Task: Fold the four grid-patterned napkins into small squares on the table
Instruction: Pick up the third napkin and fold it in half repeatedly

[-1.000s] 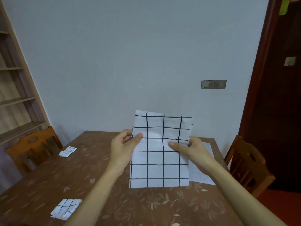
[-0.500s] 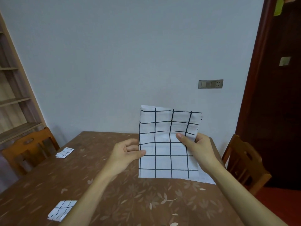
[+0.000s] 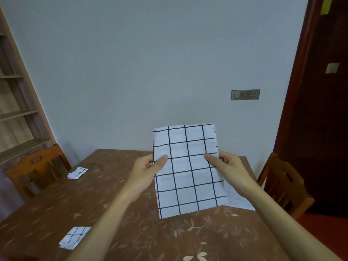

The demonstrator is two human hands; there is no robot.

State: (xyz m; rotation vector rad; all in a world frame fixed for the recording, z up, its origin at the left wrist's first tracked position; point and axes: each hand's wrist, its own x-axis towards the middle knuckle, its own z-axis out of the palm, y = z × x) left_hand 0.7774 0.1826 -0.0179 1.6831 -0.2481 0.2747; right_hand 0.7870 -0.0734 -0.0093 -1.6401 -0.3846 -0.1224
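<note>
Pinching napkin (image 3: 186, 170) upright, long axis vertical, left hand (image 3: 148, 168) & right hand (image 3: 226, 166) clamping its side edges.

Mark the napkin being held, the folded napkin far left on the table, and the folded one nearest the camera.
held napkin (image 3: 188, 172), head view, middle of its gridded face.
far folded napkin (image 3: 77, 173), head view, centre of its top.
nearest folded napkin (image 3: 74, 237), head view, centre of its top.
</note>
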